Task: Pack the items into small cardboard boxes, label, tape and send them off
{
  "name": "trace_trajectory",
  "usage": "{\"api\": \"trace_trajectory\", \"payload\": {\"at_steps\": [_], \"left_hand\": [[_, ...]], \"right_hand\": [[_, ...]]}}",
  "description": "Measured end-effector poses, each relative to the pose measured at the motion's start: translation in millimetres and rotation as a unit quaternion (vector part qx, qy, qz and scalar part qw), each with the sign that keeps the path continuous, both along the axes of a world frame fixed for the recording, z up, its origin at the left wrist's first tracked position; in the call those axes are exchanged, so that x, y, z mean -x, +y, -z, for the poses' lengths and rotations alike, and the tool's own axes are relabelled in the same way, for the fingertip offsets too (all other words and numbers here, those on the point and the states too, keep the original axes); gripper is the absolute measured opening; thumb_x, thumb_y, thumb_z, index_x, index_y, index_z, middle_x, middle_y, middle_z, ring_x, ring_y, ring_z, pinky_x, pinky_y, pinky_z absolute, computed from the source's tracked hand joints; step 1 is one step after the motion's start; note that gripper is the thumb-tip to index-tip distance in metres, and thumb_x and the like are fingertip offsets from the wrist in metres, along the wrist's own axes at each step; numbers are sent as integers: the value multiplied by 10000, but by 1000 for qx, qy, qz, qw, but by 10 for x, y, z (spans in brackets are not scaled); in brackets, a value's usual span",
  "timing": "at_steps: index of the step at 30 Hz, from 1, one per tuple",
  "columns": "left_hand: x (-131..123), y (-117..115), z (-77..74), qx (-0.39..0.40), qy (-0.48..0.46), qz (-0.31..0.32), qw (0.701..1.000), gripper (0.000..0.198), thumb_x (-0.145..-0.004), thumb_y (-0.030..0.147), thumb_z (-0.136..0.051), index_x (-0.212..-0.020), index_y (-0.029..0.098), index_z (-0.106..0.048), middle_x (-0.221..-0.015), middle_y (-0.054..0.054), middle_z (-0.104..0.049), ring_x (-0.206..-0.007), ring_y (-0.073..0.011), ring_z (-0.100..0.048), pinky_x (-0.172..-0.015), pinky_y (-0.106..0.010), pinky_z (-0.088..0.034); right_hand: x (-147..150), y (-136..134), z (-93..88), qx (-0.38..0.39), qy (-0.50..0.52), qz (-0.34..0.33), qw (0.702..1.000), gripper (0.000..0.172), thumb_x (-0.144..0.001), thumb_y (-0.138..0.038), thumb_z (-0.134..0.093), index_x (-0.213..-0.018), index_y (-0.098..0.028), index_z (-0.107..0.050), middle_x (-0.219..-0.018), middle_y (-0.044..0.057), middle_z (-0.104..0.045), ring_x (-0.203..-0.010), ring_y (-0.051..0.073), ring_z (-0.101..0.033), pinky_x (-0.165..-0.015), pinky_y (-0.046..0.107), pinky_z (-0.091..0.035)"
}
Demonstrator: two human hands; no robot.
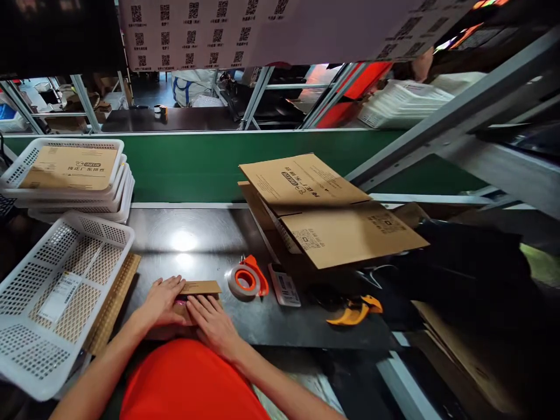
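Note:
A small brown cardboard box (201, 287) lies at the table's front edge, with one flap raised at its back and something dark and pinkish showing inside. My left hand (164, 301) rests on its left side, fingers extended. Across the front of the box lies my right hand (212, 324), its fingers stretched out flat. Just right of the box are a tape roll with an orange core (245, 281) and an orange dispenser (258, 274). A phone-like device (285, 286) lies beyond them.
White baskets (65, 303) stand at the left, a stack (116, 201) behind. A large open carton (332, 210) stands at the right above a yellow-handled tool (354, 312). A metal beam (437, 122) slants across the right. The metal table (196, 233) meets a green panel (188, 169).

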State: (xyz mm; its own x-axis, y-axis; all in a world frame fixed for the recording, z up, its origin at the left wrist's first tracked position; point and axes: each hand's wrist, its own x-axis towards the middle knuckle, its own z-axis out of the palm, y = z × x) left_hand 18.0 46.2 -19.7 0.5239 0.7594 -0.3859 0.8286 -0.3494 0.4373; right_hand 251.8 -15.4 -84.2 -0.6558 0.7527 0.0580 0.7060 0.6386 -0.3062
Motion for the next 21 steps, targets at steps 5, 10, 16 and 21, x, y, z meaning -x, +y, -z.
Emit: {"api": "trace_trajectory", "payload": {"at_steps": [5,10,16,21], "left_hand": [[-66,-62,18,-28,47,36,998,1403,-536,726,-925,-1696,234,-308,-1780,-227,-178,-1637,-479,-199,-1289,-723,-166],[-127,-301,188,-109,67,20,991,1175,-710,696,-860,-1682,271,-353,-1782,-206,-219,-1620,-465,-260,-1293,-716,-154],[-47,-337,246,-132,43,52,989,1071,-762,666,-843,-1660,297,-390,-1781,-190,-242,-1603,-440,-306,-1285,-699,-201],[-55,-252,244,-137,25,121,983,1028,-824,640,-787,-1658,199,-380,-1761,-226,-277,-1615,-431,-284,-1305,-682,-165]], "right_hand": [[256,172,-177,72,-41,36,996,839,-847,-536,-772,-1515,-81,-549,-1490,267,-616,-1366,417,-569,-1186,598,-410],[189,165,-77,72,-6,39,997,670,-882,-398,-745,-1461,-94,-598,-1438,243,-662,-1320,379,-626,-1162,573,-474],[-279,-107,18,-12,134,-24,991,364,-1056,-192,-454,-1266,-249,-746,-1441,116,-709,-1394,268,-624,-1165,539,-522],[-125,157,-288,22,-14,12,1000,1044,-762,-529,-878,-1633,-156,-441,-1725,252,-332,-1616,465,-249,-1279,726,-224]]}}
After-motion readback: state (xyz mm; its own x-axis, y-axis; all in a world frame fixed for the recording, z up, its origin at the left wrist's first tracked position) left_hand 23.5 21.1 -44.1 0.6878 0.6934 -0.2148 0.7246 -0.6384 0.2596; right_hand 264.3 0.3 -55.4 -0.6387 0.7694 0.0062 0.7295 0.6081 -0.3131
